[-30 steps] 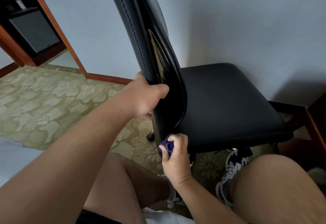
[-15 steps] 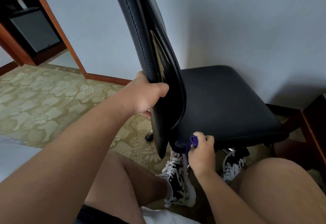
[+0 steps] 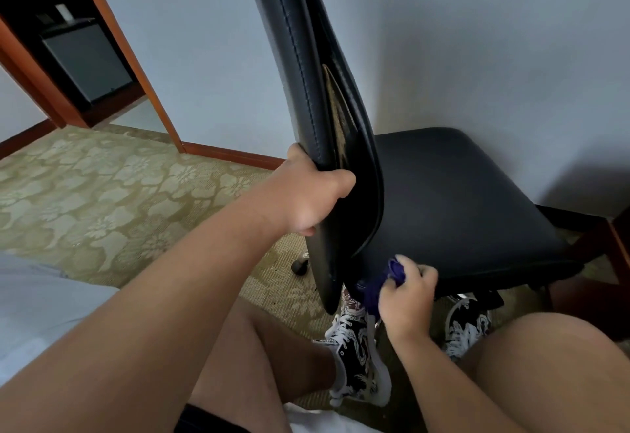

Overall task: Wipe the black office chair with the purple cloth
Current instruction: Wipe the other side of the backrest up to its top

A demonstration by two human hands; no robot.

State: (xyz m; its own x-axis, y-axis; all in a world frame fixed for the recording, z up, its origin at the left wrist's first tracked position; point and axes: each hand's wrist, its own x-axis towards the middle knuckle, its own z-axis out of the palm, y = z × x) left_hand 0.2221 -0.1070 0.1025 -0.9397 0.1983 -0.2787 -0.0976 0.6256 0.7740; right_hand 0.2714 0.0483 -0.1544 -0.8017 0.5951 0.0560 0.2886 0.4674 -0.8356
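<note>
The black office chair (image 3: 453, 201) stands side-on in front of me, its tall backrest rising up the middle and its padded seat to the right. My left hand (image 3: 310, 194) grips the near edge of the backrest, fingers wrapped behind it. My right hand (image 3: 407, 299) holds the bunched purple cloth (image 3: 378, 282) and presses it against the near edge of the seat, just right of the backrest's lower end. Most of the cloth is hidden by my fingers and the seat's shadow.
My bare knees and patterned black-and-white sneakers (image 3: 358, 354) sit under the chair on a floral green carpet (image 3: 102, 194). A grey wall is close behind the chair. A wooden cabinet (image 3: 112, 40) with a dark appliance stands at the back left; a wooden furniture edge (image 3: 617, 245) is at the right.
My right hand has slid the purple cloth rightward from the base of the backrest along the seat's near edge. My left hand keeps its hold on the backrest.
</note>
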